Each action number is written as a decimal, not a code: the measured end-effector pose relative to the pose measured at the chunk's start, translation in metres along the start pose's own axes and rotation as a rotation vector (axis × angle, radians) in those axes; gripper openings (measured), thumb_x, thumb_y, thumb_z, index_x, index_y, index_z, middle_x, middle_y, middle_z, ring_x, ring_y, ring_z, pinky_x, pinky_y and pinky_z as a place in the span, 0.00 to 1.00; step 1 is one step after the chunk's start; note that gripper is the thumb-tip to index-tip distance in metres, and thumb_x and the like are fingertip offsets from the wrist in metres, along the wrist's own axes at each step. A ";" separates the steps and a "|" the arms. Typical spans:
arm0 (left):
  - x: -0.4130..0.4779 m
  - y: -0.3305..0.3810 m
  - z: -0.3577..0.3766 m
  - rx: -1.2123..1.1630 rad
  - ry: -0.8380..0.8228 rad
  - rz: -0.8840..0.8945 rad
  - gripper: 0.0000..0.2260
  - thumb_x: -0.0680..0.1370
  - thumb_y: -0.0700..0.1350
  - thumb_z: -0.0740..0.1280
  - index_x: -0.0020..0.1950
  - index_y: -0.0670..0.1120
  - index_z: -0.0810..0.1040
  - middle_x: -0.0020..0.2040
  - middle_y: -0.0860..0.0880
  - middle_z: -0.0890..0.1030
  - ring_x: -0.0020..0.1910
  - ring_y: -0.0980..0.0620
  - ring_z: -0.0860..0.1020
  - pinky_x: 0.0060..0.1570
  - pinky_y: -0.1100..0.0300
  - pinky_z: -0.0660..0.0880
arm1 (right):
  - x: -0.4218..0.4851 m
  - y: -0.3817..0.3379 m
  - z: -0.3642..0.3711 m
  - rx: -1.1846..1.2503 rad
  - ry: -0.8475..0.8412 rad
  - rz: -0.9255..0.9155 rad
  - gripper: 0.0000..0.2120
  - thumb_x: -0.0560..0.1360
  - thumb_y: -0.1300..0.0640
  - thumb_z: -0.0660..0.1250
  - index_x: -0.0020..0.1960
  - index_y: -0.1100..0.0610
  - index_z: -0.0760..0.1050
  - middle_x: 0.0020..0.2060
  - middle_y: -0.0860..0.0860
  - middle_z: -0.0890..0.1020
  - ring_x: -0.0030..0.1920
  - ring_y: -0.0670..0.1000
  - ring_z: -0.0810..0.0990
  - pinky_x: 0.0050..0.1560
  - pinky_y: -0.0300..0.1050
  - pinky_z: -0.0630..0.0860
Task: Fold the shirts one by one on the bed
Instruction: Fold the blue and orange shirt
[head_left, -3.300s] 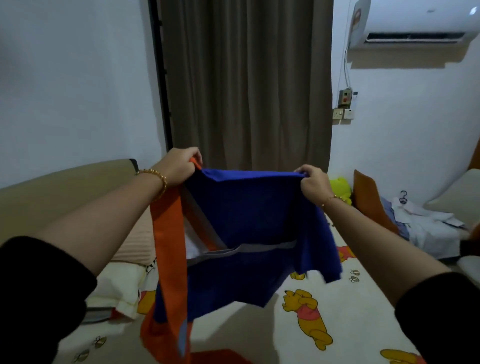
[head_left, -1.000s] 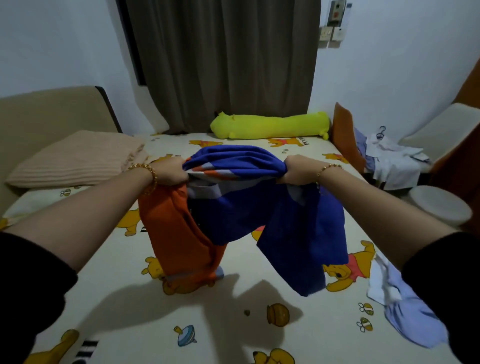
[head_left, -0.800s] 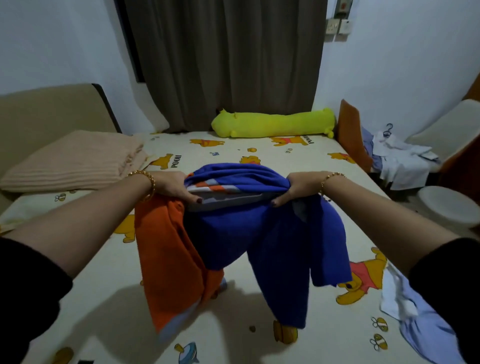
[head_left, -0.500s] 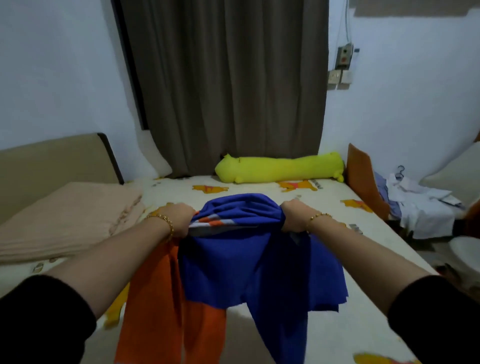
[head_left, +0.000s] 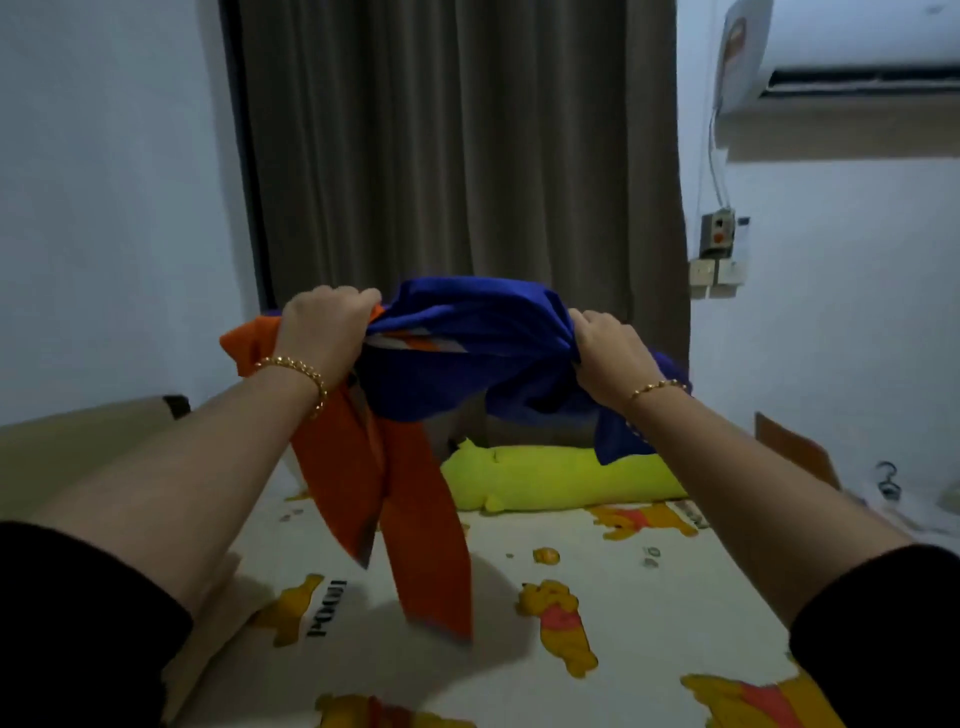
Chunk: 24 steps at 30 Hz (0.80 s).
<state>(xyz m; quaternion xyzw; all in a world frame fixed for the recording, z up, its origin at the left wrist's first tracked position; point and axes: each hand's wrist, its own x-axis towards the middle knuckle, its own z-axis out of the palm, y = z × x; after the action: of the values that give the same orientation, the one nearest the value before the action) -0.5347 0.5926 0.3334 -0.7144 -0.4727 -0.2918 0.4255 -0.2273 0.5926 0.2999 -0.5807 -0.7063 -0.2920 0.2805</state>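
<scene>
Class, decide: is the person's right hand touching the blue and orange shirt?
Touching. The head view shows the right hand with fingers curled round bunched blue fabric of the shirt.

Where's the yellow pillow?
In the head view, the yellow pillow lies across the far end of the bed, centre-right, beneath the curtain and behind the held-up shirt.

A brown curtain (head_left: 457, 156) hangs between white walls (head_left: 104, 208), an air conditioner (head_left: 857, 47) mounted upper right, light dim.
</scene>
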 end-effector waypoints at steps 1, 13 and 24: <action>-0.017 0.005 0.028 0.003 -0.010 0.026 0.04 0.74 0.39 0.67 0.47 0.44 0.75 0.37 0.45 0.75 0.36 0.44 0.74 0.32 0.53 0.69 | -0.011 0.001 0.030 -0.028 -0.033 -0.015 0.17 0.74 0.64 0.62 0.62 0.58 0.67 0.53 0.57 0.75 0.53 0.60 0.74 0.52 0.54 0.71; -0.438 0.156 0.239 -0.188 -0.952 0.205 0.27 0.43 0.40 0.81 0.41 0.47 0.84 0.45 0.41 0.80 0.43 0.44 0.70 0.27 0.55 0.75 | -0.395 -0.020 0.310 -0.057 -0.825 0.129 0.30 0.42 0.56 0.84 0.43 0.54 0.80 0.44 0.57 0.79 0.39 0.59 0.80 0.30 0.54 0.77; -0.556 0.179 0.226 -0.258 -1.269 0.008 0.26 0.77 0.39 0.57 0.75 0.47 0.55 0.68 0.48 0.67 0.62 0.49 0.73 0.57 0.56 0.72 | -0.526 -0.003 0.312 -0.127 -1.050 0.266 0.29 0.48 0.59 0.83 0.46 0.60 0.76 0.37 0.57 0.77 0.37 0.60 0.77 0.35 0.58 0.76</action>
<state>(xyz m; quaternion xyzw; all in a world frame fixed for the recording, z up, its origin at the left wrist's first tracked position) -0.5793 0.5212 -0.2873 -0.7952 -0.5907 0.1342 -0.0246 -0.1596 0.4773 -0.2971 -0.7487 -0.6527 0.0332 -0.1112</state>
